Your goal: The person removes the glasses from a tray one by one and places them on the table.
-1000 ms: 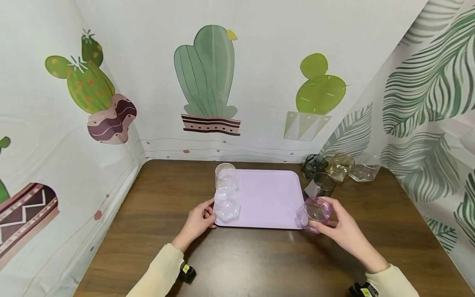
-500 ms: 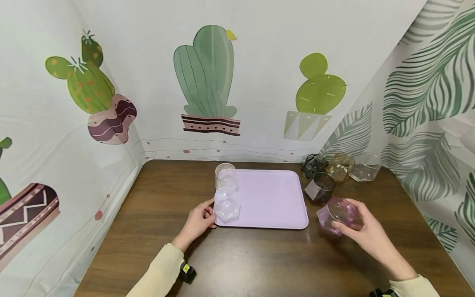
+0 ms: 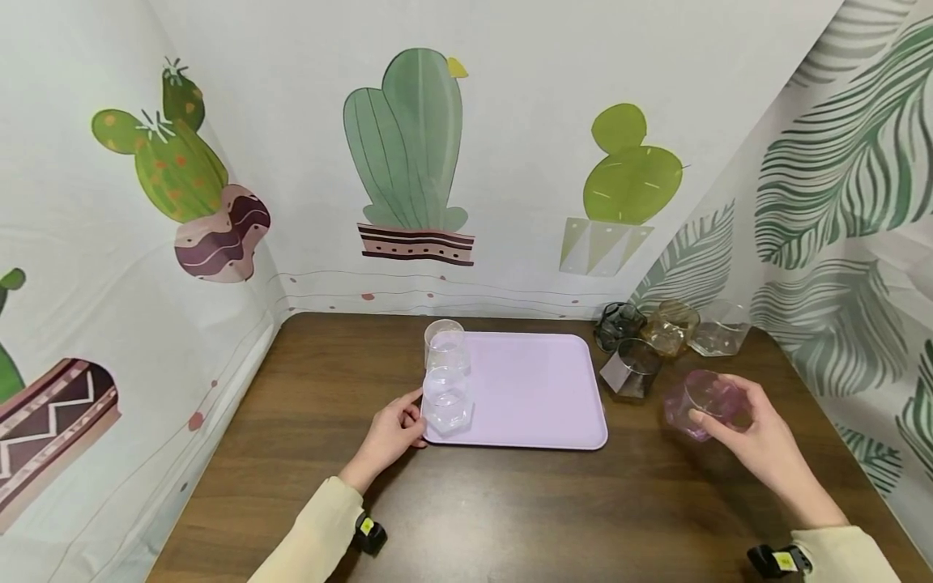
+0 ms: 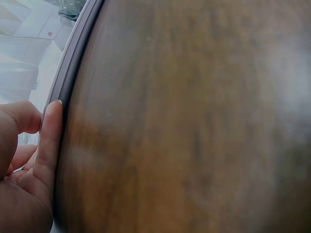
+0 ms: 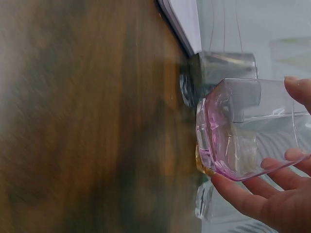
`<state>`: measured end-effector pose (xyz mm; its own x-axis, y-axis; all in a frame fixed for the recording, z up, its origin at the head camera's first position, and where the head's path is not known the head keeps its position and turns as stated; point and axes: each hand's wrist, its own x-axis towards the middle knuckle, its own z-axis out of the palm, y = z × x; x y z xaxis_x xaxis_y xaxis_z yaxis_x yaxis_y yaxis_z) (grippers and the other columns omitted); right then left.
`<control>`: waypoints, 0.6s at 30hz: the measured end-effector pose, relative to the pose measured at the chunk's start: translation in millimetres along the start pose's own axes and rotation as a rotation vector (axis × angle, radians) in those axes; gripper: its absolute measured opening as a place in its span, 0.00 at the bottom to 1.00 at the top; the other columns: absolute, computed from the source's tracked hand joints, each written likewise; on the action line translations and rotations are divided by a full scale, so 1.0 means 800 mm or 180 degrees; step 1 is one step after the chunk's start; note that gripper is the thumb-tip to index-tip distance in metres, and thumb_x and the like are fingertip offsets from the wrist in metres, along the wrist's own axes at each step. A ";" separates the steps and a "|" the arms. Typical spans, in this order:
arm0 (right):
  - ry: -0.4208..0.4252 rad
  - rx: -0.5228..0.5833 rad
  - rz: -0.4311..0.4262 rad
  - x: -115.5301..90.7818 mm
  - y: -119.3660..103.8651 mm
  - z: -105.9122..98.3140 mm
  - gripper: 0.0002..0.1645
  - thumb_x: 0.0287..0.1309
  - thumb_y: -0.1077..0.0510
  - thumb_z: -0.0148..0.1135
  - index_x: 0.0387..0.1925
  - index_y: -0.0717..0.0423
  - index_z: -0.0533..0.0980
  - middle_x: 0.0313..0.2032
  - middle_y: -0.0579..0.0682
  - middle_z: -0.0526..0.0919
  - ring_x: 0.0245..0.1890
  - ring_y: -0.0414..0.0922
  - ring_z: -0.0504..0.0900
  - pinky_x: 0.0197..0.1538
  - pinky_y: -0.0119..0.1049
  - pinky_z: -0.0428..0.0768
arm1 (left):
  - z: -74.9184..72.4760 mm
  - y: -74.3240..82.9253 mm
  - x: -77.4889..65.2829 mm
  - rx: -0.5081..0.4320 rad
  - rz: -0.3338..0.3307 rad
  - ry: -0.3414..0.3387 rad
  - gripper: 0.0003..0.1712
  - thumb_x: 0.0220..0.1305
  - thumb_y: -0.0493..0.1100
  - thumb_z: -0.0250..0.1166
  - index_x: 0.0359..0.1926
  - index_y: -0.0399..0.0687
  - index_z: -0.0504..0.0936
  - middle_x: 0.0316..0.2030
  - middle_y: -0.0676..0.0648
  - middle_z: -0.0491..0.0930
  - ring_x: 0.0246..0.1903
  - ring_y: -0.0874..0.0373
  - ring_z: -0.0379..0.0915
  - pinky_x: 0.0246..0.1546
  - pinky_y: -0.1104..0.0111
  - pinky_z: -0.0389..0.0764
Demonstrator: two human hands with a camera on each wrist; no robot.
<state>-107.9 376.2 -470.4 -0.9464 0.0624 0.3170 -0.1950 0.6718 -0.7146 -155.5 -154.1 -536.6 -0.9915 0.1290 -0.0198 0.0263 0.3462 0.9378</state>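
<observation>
My right hand (image 3: 765, 437) grips a pink-tinted clear glass (image 3: 701, 401), thumb on the near side and fingers round the far side. The glass leans, its thick faceted base toward the left, over the table right of the tray; the right wrist view shows this pink glass (image 5: 233, 131) close up. My left hand (image 3: 394, 433) holds the front left corner of a lilac tray (image 3: 535, 393), the thumb (image 4: 51, 131) lying along its edge. Two clear glasses stand along the tray's left side, a hexagonal-based glass (image 3: 447, 409) in front and a round glass (image 3: 443, 340) behind.
At the back right of the brown table (image 3: 510, 518) stand a smoky glass (image 3: 636, 374), a small black glass (image 3: 618, 328), an amber glass (image 3: 670, 328) and a clear angular glass (image 3: 720, 334). A cactus-printed cloth (image 3: 525, 162) hangs behind the table.
My right hand has carried the pink glass from the tray's front right corner to the right, away from the tray. My left hand stays at the tray's corner.
</observation>
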 end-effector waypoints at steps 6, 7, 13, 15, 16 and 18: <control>-0.0001 -0.0365 0.0223 0.018 0.012 -0.006 0.42 0.57 0.56 0.77 0.65 0.68 0.65 0.49 0.65 0.78 0.41 0.16 0.64 0.35 0.18 0.68 | 0.000 -0.004 0.001 0.0002 0.0022 -0.0008 0.34 0.59 0.23 0.62 0.69 0.29 0.72 0.33 0.44 0.77 0.23 0.60 0.79 0.22 0.68 0.91; -0.0015 -0.0393 0.0262 0.021 0.014 -0.007 0.42 0.58 0.55 0.76 0.66 0.68 0.65 0.50 0.66 0.78 0.41 0.16 0.63 0.34 0.20 0.67 | -0.001 -0.004 0.001 0.0003 0.0030 -0.0009 0.35 0.59 0.23 0.62 0.69 0.29 0.72 0.33 0.44 0.77 0.23 0.60 0.79 0.22 0.68 0.91; -0.0076 -0.0435 0.0416 0.038 0.025 -0.004 0.44 0.61 0.49 0.74 0.68 0.69 0.63 0.54 0.70 0.76 0.44 0.21 0.64 0.36 0.22 0.66 | -0.001 -0.005 0.000 0.0031 0.0060 -0.0003 0.34 0.58 0.23 0.62 0.69 0.29 0.73 0.33 0.44 0.77 0.23 0.60 0.79 0.22 0.68 0.90; -0.0094 -0.0439 0.0444 0.043 0.028 -0.003 0.45 0.62 0.49 0.73 0.68 0.69 0.62 0.55 0.71 0.76 0.46 0.31 0.70 0.36 0.22 0.66 | -0.001 -0.004 0.000 0.0044 0.0047 -0.0008 0.34 0.59 0.23 0.62 0.69 0.29 0.73 0.33 0.44 0.77 0.23 0.61 0.79 0.22 0.68 0.90; -0.0103 -0.0437 0.0450 0.046 0.029 -0.002 0.45 0.62 0.48 0.73 0.68 0.70 0.62 0.56 0.72 0.75 0.48 0.37 0.72 0.36 0.22 0.66 | -0.001 -0.003 0.000 0.0045 0.0040 -0.0011 0.34 0.59 0.23 0.62 0.69 0.29 0.73 0.33 0.44 0.77 0.23 0.61 0.79 0.22 0.68 0.90; -0.0115 -0.0446 0.0452 0.051 0.031 0.000 0.46 0.63 0.48 0.72 0.68 0.70 0.61 0.56 0.73 0.75 0.50 0.51 0.74 0.37 0.23 0.65 | -0.001 -0.002 0.000 0.0042 0.0034 -0.0013 0.34 0.59 0.23 0.62 0.69 0.29 0.73 0.33 0.44 0.77 0.23 0.61 0.79 0.22 0.68 0.90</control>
<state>-151.5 395.4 -475.3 -0.9709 0.1392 0.1948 -0.0234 0.7545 -0.6559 -155.5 -155.4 -538.1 -0.9906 0.1365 -0.0114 0.0385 0.3571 0.9333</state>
